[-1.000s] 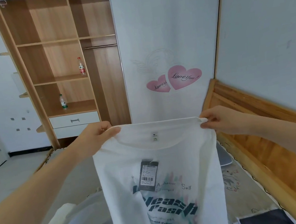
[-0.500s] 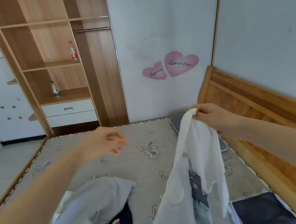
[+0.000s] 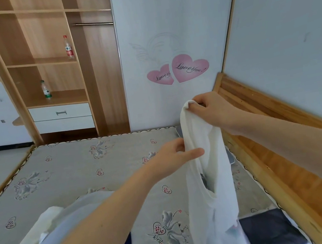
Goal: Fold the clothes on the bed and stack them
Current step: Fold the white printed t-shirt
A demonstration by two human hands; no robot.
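A white T-shirt (image 3: 210, 187) hangs bunched in the air over the right side of the bed. My right hand (image 3: 215, 111) pinches its top corner, held high near the headboard. My left hand (image 3: 174, 156) grips the shirt's edge lower down, thumb across the cloth. A pile of loose clothes (image 3: 51, 223), pale and white with dark pieces under it, lies at the lower left under my left forearm. A dark folded garment (image 3: 265, 229) lies on the mattress at the lower right.
The grey printed mattress (image 3: 80, 176) stretches ahead. A wooden headboard (image 3: 286, 144) runs along the right. An open wooden wardrobe (image 3: 45, 66) with two bottles (image 3: 68, 46) and a white sliding door with pink hearts stand behind the bed.
The shirt was held spread by both hands, then my left hand let go and it dropped bunched from my right hand. Now my left hand has taken hold of it lower down.
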